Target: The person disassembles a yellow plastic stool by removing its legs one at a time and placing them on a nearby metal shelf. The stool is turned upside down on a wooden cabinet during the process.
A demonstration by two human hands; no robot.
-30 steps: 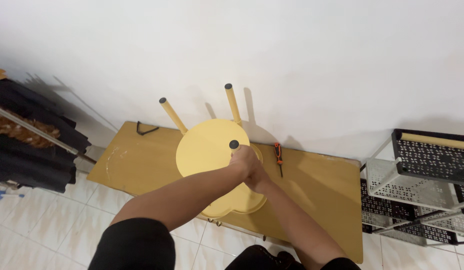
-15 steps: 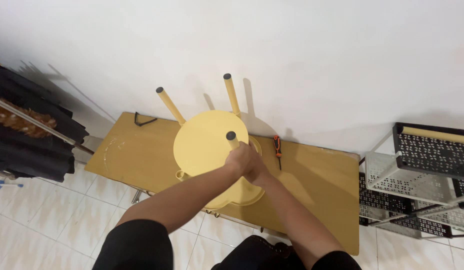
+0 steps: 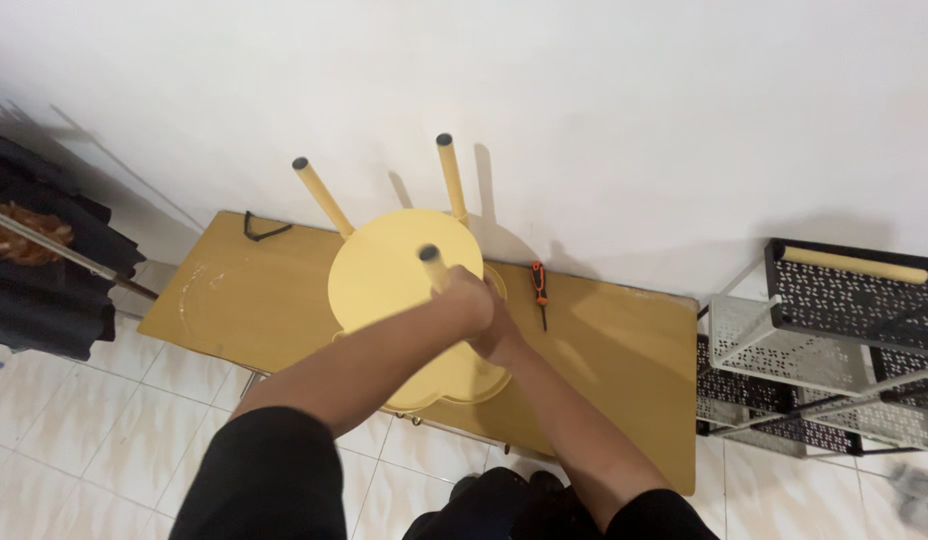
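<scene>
A small yellow table (image 3: 389, 275) stands upside down on a long yellow-brown board (image 3: 614, 360), its round panel facing me. Three yellow legs with dark tips stick up: two at the back (image 3: 319, 193) (image 3: 449, 175) and one near me (image 3: 434, 268), blurred. My left hand (image 3: 464, 300) is wrapped round the near leg. My right hand (image 3: 499, 325) grips the same leg just below, mostly hidden behind the left. A flower-shaped yellow tabletop (image 3: 454, 385) lies underneath on the board.
An orange-and-black screwdriver (image 3: 538, 285) lies on the board right of my hands. A black strap (image 3: 259, 230) lies at the board's far left corner. A black-and-white perforated metal rack (image 3: 834, 340) stands at the right. Dark clothes (image 3: 34, 280) hang at the left. A white wall rises behind.
The view has shifted, so the table and board sit further left and higher. The near leg now leans more to the left and is blurred; both hands stay on it.
</scene>
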